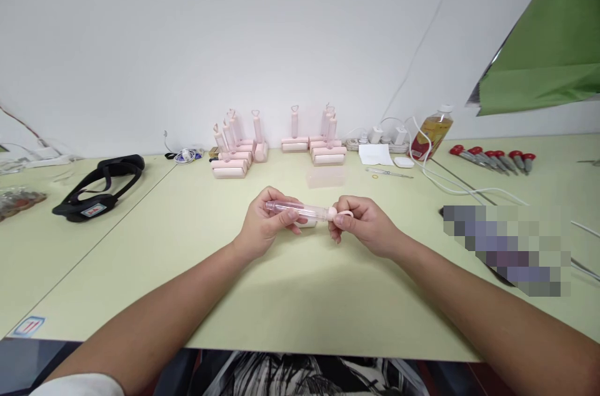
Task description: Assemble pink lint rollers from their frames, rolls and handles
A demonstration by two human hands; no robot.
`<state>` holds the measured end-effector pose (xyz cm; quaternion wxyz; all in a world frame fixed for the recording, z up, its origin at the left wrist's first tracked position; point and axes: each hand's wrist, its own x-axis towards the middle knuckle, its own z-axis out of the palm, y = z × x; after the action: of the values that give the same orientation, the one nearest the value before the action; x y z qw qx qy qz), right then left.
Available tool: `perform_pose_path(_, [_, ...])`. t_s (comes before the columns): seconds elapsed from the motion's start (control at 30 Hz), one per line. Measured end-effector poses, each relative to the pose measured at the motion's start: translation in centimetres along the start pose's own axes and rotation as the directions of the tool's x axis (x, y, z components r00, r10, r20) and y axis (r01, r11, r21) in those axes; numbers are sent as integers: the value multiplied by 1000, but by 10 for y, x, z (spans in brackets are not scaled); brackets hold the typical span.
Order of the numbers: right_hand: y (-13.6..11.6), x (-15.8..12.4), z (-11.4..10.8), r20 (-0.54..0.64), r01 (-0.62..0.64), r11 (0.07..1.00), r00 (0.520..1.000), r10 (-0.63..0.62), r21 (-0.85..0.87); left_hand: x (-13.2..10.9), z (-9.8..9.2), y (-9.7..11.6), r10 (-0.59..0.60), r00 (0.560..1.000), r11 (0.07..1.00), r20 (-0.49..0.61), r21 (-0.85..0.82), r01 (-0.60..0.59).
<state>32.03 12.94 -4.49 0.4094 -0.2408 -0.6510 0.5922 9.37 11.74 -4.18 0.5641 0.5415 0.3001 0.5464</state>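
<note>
Above the middle of the table I hold a pink lint roller by its clear handle [309, 212]. My left hand [272, 221] is closed around the handle's left part, thumb along its front. My right hand [360, 224] pinches the pale pink hanging loop [345, 213] at the handle's right end. Just below the handle a bit of white roll [307, 223] shows, mostly hidden by my left fingers. Behind my hands lies a translucent pink cover [325, 177].
Several pink lint rollers [328, 153] stand along the wall, handles up. To the right are a white paper [375, 154], a tweezers-like tool [389, 172], a drink bottle [432, 132], white cables [450, 183] and red-ended tools [492, 158]. A black headset strap [100, 190] lies left.
</note>
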Motion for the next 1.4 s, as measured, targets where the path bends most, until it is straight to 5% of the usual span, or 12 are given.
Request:
perform_pose_path(0.1, [0, 0, -3, 42, -27, 1000, 999, 27, 7, 1, -5, -1, -91, 993, 987, 75, 137, 80])
perform_pose_path(0.27, [-1, 0, -5, 106, -70, 997, 992, 73, -35, -3, -6, -6, -110, 975, 932, 193, 362, 34])
perform_pose_path(0.43, [-7, -1, -10, 28, 4, 1000, 1000, -3, -27, -6, -2, -2, -24, 990, 950, 136, 312, -20])
perform_pose_path(0.63, [-3, -1, -9, 85, -8, 1000, 996, 9, -6, -1, -5, 3, -26, 999, 986, 31, 167, 20])
perform_pose_path(1.1, [1, 0, 0, 103, -59, 998, 993, 62, -32, 2, -8, 4, -85, 996, 983, 37, 168, 77])
perform_pose_path(1.27, [-2, -2, 4, 152, -94, 976, 980, 125, -196, 0, -5, 3, -106, 991, 987, 86, 126, 95])
perform_pose_path(1.4, [-3, -3, 2, 195, -71, 939, 970, 143, -337, -2, -4, 6, -147, 978, 962, 146, 250, 107])
